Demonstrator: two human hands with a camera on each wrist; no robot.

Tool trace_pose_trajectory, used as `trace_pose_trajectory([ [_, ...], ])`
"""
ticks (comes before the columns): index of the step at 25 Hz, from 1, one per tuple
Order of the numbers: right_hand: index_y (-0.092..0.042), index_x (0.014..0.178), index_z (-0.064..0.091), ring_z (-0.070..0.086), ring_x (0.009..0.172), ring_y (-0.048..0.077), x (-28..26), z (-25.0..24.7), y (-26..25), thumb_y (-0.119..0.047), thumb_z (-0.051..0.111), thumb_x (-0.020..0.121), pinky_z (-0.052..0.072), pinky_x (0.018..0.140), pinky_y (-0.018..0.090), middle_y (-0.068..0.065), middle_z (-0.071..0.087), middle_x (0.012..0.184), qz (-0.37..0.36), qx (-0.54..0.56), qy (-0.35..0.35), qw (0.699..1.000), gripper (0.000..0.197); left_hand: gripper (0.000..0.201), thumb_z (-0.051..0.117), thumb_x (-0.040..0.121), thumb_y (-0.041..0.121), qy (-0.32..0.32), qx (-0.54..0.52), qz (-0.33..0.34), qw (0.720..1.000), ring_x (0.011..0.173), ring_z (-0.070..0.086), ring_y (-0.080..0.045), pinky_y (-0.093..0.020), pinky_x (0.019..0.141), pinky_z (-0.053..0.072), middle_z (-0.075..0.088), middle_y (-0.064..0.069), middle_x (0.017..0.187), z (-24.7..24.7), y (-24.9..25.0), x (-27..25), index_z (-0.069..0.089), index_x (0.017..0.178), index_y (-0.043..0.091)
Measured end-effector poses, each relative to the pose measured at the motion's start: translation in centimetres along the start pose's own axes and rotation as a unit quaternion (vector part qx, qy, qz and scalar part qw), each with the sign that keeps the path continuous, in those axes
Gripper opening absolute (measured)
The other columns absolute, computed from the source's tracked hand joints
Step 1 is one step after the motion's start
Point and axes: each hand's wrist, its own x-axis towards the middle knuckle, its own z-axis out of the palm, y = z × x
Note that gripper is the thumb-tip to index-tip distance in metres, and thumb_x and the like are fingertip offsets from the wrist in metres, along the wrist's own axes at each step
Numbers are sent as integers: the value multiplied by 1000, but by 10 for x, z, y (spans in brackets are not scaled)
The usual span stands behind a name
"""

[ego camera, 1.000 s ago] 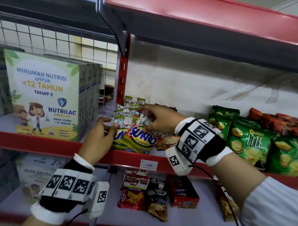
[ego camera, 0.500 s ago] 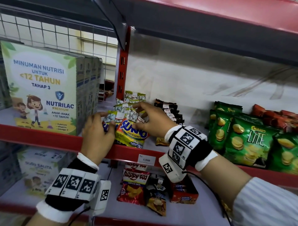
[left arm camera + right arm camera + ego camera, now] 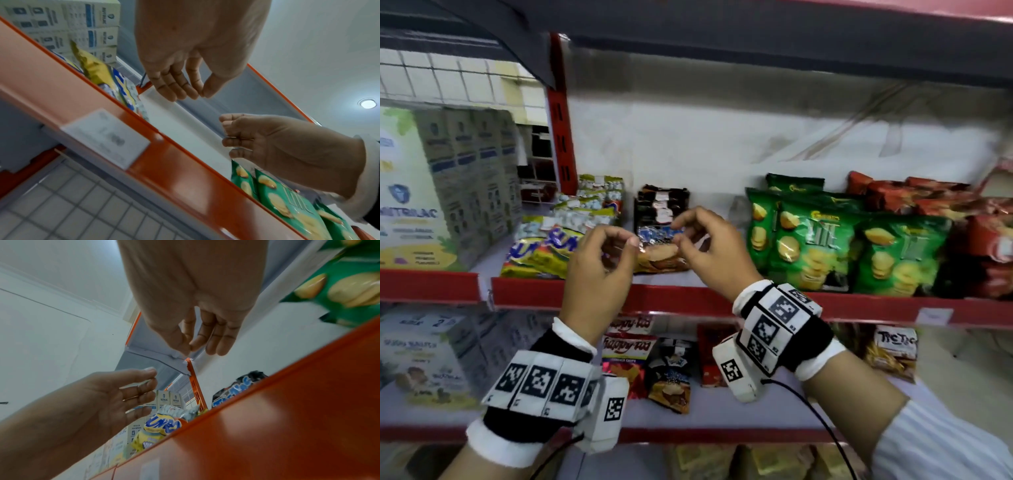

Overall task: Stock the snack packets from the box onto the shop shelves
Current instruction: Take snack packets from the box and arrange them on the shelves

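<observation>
1. Evidently, both my hands had come off the yellow-and-blue snack packets (image 3: 541, 250), which they were pressing into place half a second before. My left hand (image 3: 599, 270) and right hand (image 3: 709, 246) now hovered in front of the red shelf edge (image 3: 688, 298), touching nothing.
2. Fingers: on each hand they hung loosely curled, thumb near the forefinger, with nothing between them; both wrist views confirmed the empty palms.
3. Meaning, as I judged it: that batch was stocked, and my hands were free to fetch more. The box was not in view, so I could not tell how much remained.
4. Position of the stocked packets: at the left end of the middle shelf, lying tilted and overlapping, front edges at the shelf lip, just beside the dark biscuit packets (image 3: 661, 219) to their right.
5. Materials: the packets were glossy film, crinkled and soft-sided, pillow-shaped, some with clear windows showing pale round pieces. I judged they would slide and slump easily.
6. Neighbours: the green chip bags (image 3: 815, 240) stood puffed and upright further right; the cardboard milk cartons (image 3: 465, 185) to the left were flat-faced, rigid blocks.
7. Shelf: painted metal, smooth and reflective, with a small price tag (image 3: 107, 138) on its edge.
</observation>
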Motion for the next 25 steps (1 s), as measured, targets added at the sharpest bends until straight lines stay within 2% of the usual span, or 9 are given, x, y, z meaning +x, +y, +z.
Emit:
trace_pose_trajectory([
  [3, -9, 88, 63, 58, 78, 21, -43, -34, 16, -10, 62, 87, 46, 69, 33, 4, 62, 80, -17, 31, 43, 998, 1, 9, 57, 92, 17, 4, -8, -24, 1000, 78, 57, -19, -24, 69, 45, 61, -8, 87, 36, 19, -35, 59, 91, 9],
  [7, -10, 87, 63, 57, 81, 16, -112, -80, 60, -13, 62, 88, 48, 73, 30, -3, 60, 82, 1, 49, 19, 999, 4, 6, 54, 94, 15, -15, -15, -59, 998, 74, 56, -15, -18, 67, 44, 60, -8, 85, 99, 35, -103, 56, 92, 9],
  [11, -10, 90, 64, 55, 84, 13, -170, -94, 106, -16, 61, 90, 46, 75, 26, -10, 58, 81, 65, 52, -25, 996, 6, 4, 53, 95, 16, -62, -31, -94, 993, 77, 57, -17, -21, 68, 46, 59, -6, 87, 144, 30, -157, 55, 96, 12],
  [12, -10, 90, 64, 55, 84, 12, -216, -104, 142, -16, 61, 90, 46, 74, 25, -12, 57, 80, 125, 51, -31, 990, 6, 3, 54, 94, 14, -103, -24, -134, 985, 77, 57, -18, -20, 67, 45, 59, -6, 87, 181, 24, -205, 54, 95, 12],
  [14, -10, 89, 64, 57, 82, 15, -233, -103, 159, -15, 61, 90, 47, 71, 28, -8, 59, 80, 150, 59, -18, 987, 6, 2, 56, 93, 10, -97, -25, -154, 983, 79, 56, -21, -21, 69, 44, 60, -8, 89, 192, 16, -222, 55, 94, 11],
  [18, -15, 85, 63, 58, 75, 11, -285, -95, 215, -11, 62, 88, 48, 69, 23, -5, 61, 78, 236, 77, 4, 969, 6, 3, 57, 91, 4, -153, -25, -224, 962, 84, 58, -28, -35, 78, 47, 61, -16, 94, 233, -16, -270, 56, 94, 4],
  [20, -21, 85, 62, 58, 71, 8, -315, -84, 245, -11, 63, 88, 49, 67, 22, -5, 62, 77, 285, 76, 16, 955, 10, 5, 56, 90, 1, -187, -26, -255, 948, 82, 58, -23, -27, 77, 46, 61, -13, 91, 245, -36, -296, 56, 93, 6],
  [22, -23, 82, 60, 56, 67, 5, -346, -68, 272, -9, 62, 88, 47, 65, 18, -6, 61, 74, 326, 81, 32, 942, 15, 8, 55, 91, 0, -216, -19, -270, 938, 75, 56, -12, -12, 70, 42, 59, -3, 84, 257, -57, -322, 54, 91, 8],
  [25, -21, 81, 60, 55, 70, 5, -401, -34, 319, -6, 62, 88, 48, 75, 25, -3, 61, 76, 409, 86, 59, 907, 17, 6, 54, 92, 4, -246, -1, -317, 916, 74, 53, -8, -2, 60, 38, 56, 3, 84, 272, -99, -371, 52, 93, 10],
])
